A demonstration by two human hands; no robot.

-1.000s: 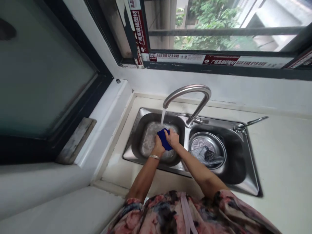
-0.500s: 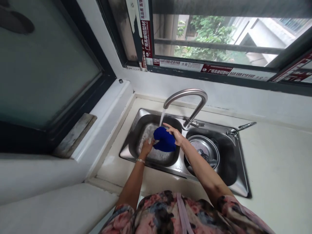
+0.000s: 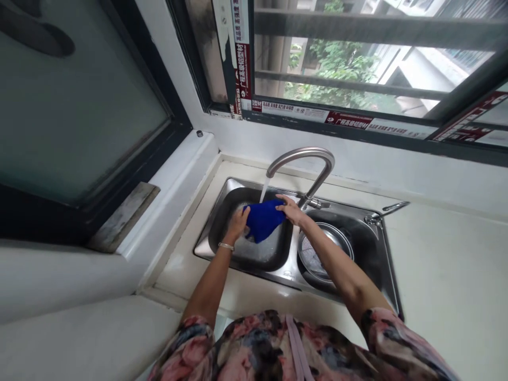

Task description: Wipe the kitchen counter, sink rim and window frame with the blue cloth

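A bright blue cloth [image 3: 262,219] is stretched between my two hands over the left basin [image 3: 273,259] of the steel sink. My left hand [image 3: 238,225] grips its left edge, thumb on top. At its upper right corner my right hand [image 3: 291,210] pinches it between thumb and fingers. Water runs from the curved faucet [image 3: 304,152] just behind the cloth's upper edge. Shallow, cloudy-looking water lies in the basin below, and the cloth hides part of it.
In the right basin [image 3: 367,259] sits a round metal strainer [image 3: 313,259], partly behind my right forearm. A smaller tap [image 3: 391,208] stands at the sink's right rear corner. The window frame [image 3: 349,119] is behind, and a wall ledge [image 3: 170,196] borders the left side.
The cloth has been spread flatter and lifted slightly at its left side. My left hand has moved up to its left edge; my right hand has shifted a little right. Water still runs.
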